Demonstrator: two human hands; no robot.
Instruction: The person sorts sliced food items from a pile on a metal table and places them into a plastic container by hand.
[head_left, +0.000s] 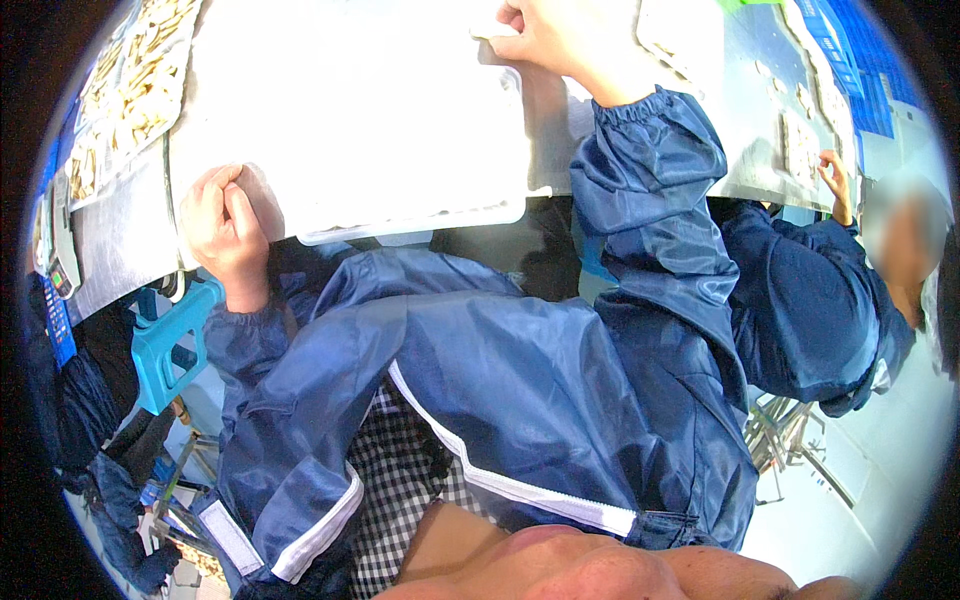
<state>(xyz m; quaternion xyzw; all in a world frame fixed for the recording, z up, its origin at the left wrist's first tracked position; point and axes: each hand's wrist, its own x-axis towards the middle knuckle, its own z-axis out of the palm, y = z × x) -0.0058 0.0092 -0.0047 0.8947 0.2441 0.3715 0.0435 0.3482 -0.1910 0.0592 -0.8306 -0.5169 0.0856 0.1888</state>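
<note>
Pinches a small pale piece (481,35) narrowly between thumb and fingertips of the right hand (530,38), near the right edge of a white tray (430,224) (bleached by glare) set along the worktop's near edge. Curls in the fingers of the left hand (225,215) beside the tray's near left corner, over the worktop (110,250); impossible to tell whether holding anything. Shows pale strips (140,85) spread toward the worktop's far left corner. Includes, toward the right edge, a co-worker's hand (837,185) near more pale pieces (799,140).
</note>
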